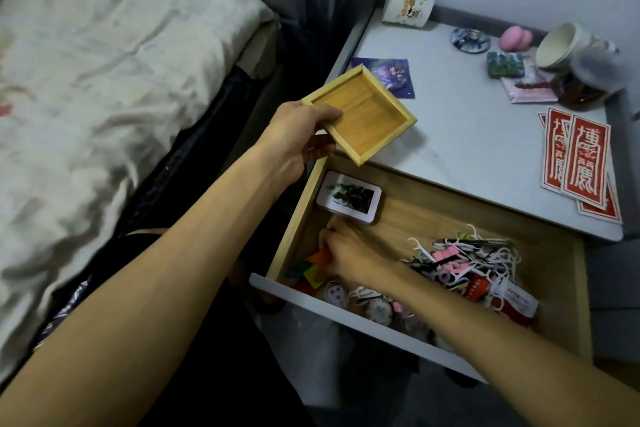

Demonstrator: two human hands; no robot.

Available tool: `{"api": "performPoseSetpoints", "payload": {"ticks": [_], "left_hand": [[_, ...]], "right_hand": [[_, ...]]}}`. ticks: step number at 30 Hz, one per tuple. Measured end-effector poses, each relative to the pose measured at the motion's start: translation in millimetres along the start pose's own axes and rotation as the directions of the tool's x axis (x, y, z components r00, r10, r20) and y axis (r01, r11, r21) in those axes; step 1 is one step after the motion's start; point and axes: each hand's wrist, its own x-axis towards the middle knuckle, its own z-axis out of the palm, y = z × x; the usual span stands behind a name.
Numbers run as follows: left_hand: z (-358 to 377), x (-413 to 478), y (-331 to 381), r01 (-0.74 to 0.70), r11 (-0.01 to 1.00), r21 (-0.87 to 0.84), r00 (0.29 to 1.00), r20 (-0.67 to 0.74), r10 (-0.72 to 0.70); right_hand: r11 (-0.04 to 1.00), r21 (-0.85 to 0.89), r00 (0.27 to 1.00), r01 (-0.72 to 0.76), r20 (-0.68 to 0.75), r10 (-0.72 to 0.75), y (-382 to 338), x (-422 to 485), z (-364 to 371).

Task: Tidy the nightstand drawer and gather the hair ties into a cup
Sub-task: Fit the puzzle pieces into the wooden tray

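1. Our left hand (294, 139) holds a shallow square wooden tray (363, 118) by one corner, with the thumb on top of the rim and the fingers curled under it
2. The tray is tilted and held in the air above the near left corner of the nightstand (467, 135), just over the back of the open drawer (346, 319)
3. Our right hand (349, 255) is down in the front left part of the drawer, palm down, with bent fingers touching a small heap of coloured pieces (311, 270); we cannot tell whether it grips any of them
4. Just behind that hand lies a white tin (349, 198) with a picture on its lid
5. To the right of the hand, a tangle (460, 263) of white floss picks, pink bits and dark loops fills the middle of the drawer; we cannot pick out hair ties in it for certain
6. On the nightstand, a patterned paper cup (408, 5) stands at the back left, and a white cup (557, 47) at the back right turns its mouth toward us
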Motion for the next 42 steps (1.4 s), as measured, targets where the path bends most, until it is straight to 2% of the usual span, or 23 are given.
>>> {"api": "performPoseSetpoints", "payload": {"ticks": [3, 5, 10, 16, 22, 25, 28, 31, 33, 35, 39, 42], "left_hand": [[0, 1, 0, -0.001, 1.000, 0.002, 1.000, 0.011, 0.001], [-1, 2, -1, 0.001, 1.000, 0.004, 1.000, 0.016, -0.002], [0, 2, -3, -0.001, 0.999, 0.036, 1.000, 0.018, 0.001], [4, 4, -7, 0.016, 0.998, 0.068, 0.998, 0.056, -0.020], [8, 3, -12, 0.008, 0.995, 0.098, 0.998, 0.068, -0.015], [9, 2, -11, -0.001, 0.996, 0.091, 0.996, 0.087, -0.007], [10, 2, -11, 0.001, 0.999, 0.033, 0.994, 0.106, -0.005], [15, 0, -10, 0.067, 0.994, -0.087, 0.989, 0.134, -0.055], [22, -3, -12, 0.090, 0.990, -0.109, 0.986, 0.149, -0.074], [31, -9, -13, 0.120, 0.988, -0.100, 0.978, 0.185, -0.100], [45, -17, -16, 0.254, 0.966, -0.046, 0.900, 0.376, -0.219], [50, -24, -17, 0.381, 0.924, 0.039, 0.764, 0.550, -0.339]], "right_hand": [[0.937, 0.320, 0.989, -0.143, 0.023, 0.143, 4, 2, -5], [0.886, 0.415, 0.978, -0.205, 0.059, 0.198, 7, -1, -12], [0.884, 0.430, 0.982, -0.186, 0.045, 0.184, 22, -12, -27], [0.897, 0.424, 0.986, -0.123, -0.053, 0.161, 33, -30, -29], [0.847, 0.510, 0.960, -0.149, -0.130, 0.247, 36, -38, -27], [0.905, 0.416, 0.953, -0.092, -0.225, 0.200, 35, -45, -37], [0.964, 0.246, 0.910, 0.102, -0.414, 0.009, 36, -69, -60], [0.943, 0.205, 0.856, 0.263, -0.500, -0.130, 37, -99, -93], [0.919, 0.260, 0.825, 0.297, -0.554, -0.110, 37, -111, -115], [0.882, 0.359, 0.791, 0.305, -0.611, -0.025, 36, -119, -134], [0.832, 0.432, 0.681, 0.347, -0.726, 0.093, 47, -122, -161], [0.875, 0.342, 0.643, 0.342, -0.764, 0.047, 56, -122, -170]]}}
